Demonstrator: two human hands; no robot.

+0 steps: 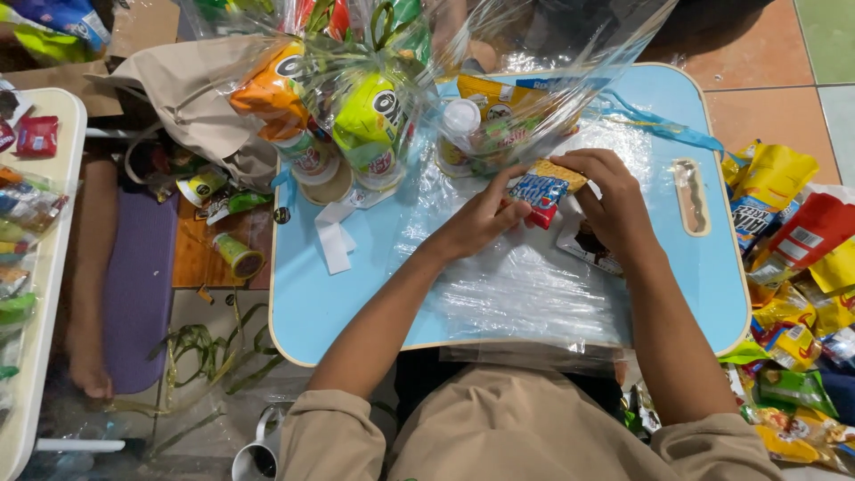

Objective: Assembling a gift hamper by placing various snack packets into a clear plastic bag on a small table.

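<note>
My left hand (481,218) and my right hand (610,200) both grip a small blue and red snack packet (539,191) with a yellow packet (561,172) behind it, over a clear plastic sheet (525,285) on a light blue lap table (312,303). A dark-pictured white packet (583,242) lies under my right hand. At the table's far side a clear wrap (534,80) holds green (370,120), orange (267,89) and yellow (490,98) snack bags and small white-capped bottles (459,125).
A heap of snack packets (797,294) lies on the tiled floor at right. A beige cloth bag (191,98), small cups (240,258), white tape strips (334,236) and green ribbon (209,352) are at left, beside a white table (49,267). Another person's bare leg (89,294) rests there.
</note>
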